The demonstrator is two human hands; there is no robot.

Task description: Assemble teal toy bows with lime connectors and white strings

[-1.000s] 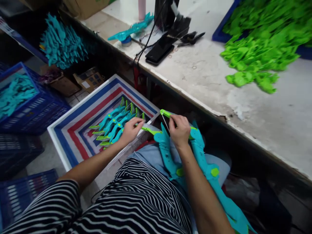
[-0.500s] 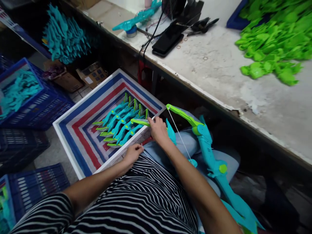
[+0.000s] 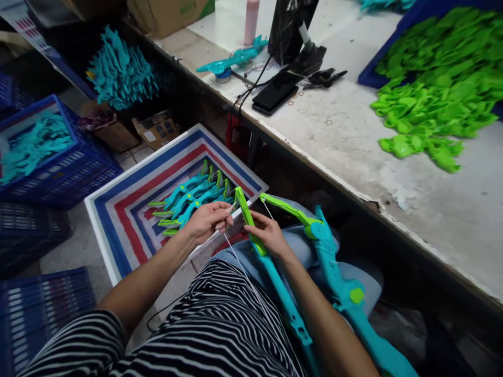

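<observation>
My right hand [image 3: 266, 232] is closed on the green limb of a toy bow [image 3: 285, 298], whose teal body runs down along my lap. Its green tip points up, just over the edge of a white box. My left hand [image 3: 210, 222] pinches a white string [image 3: 234, 252] close to that tip; whether the string touches the tip I cannot tell. A second toy bow [image 3: 334, 262], teal with a green upper limb, leans across my right leg, apart from my hands. Several more strung toy bows [image 3: 192, 196] lie side by side in the white box [image 3: 113, 269] with striped lining.
Green plastic parts [image 3: 436, 99] are heaped on the workbench [image 3: 353, 141] to the right. A black phone [image 3: 275, 94], a pink bottle [image 3: 251, 21] and a teal piece [image 3: 231, 58] lie or stand farther back. Blue crates [image 3: 90, 167] are stacked at left, beside a teal pile [image 3: 121, 68].
My right hand has turned the held bow so its green limb now points up. My left hand has moved up with the string to the tip. The view has shifted a little.
</observation>
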